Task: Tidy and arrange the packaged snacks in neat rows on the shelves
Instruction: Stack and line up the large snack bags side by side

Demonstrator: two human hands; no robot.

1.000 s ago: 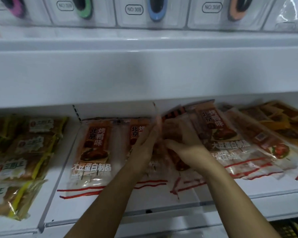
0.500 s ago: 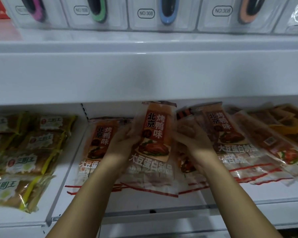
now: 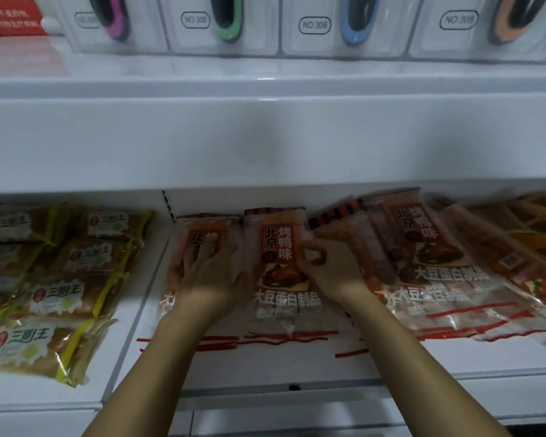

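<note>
While half a second ago both hands held one duck-flavour packet [image 3: 281,263] lifted, it now lies flat on the shelf [image 3: 423,361], second in the left row. The left hand [image 3: 212,272] presses spread fingers on the first packet [image 3: 199,247]; the right hand [image 3: 331,272] pinches the second's right edge. About three more overlap rightward, unsorted; four yellow sandwich packs [image 3: 57,294] lie far left.
</note>
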